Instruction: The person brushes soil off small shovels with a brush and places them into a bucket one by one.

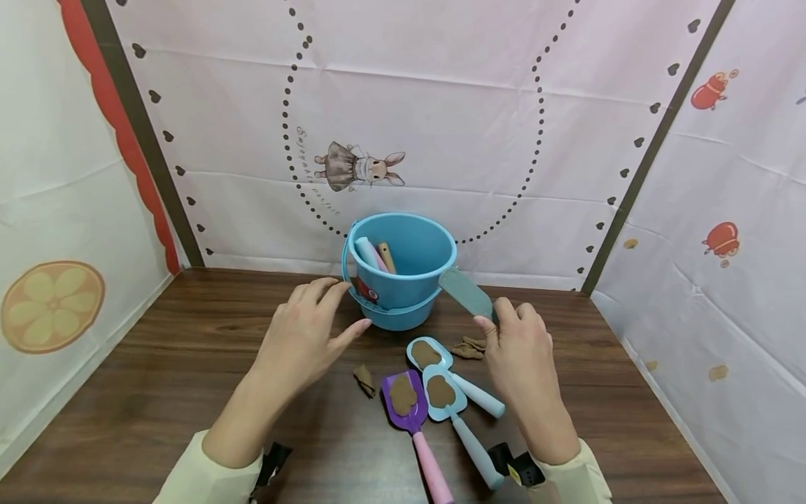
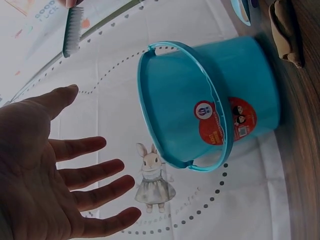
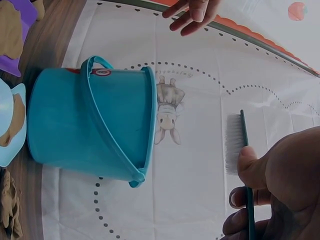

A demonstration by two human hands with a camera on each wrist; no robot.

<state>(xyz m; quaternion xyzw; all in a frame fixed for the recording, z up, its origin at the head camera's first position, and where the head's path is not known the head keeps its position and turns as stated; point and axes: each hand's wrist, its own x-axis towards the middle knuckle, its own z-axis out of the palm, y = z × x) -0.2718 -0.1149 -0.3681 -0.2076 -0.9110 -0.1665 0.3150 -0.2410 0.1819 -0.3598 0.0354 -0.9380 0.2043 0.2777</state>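
A flat green brush with white bristles (image 1: 467,294) is pinched by its handle between the thumb and curled fingers of the right hand (image 1: 519,348), raised near the right side of a round blue plastic bucket (image 1: 406,292). The left hand (image 1: 301,337) is held empty at the bucket's left, fingers spread. A purple-and-pink plastic shovel (image 1: 412,423) and two light-blue plastic shovels (image 1: 474,449) are laid on the dark wood-grained table (image 1: 132,392).

We cannot see the lower ends of the sticks (image 1: 387,258) in the bucket (image 1: 409,292); its near wall hides them. In the head view, the right hand (image 1: 519,350) covers the handle of the brush (image 1: 466,292). We find the label's (image 2: 207,131) smallest print unreadable, and the right wrist view crops the purple shovel (image 3: 9,64).
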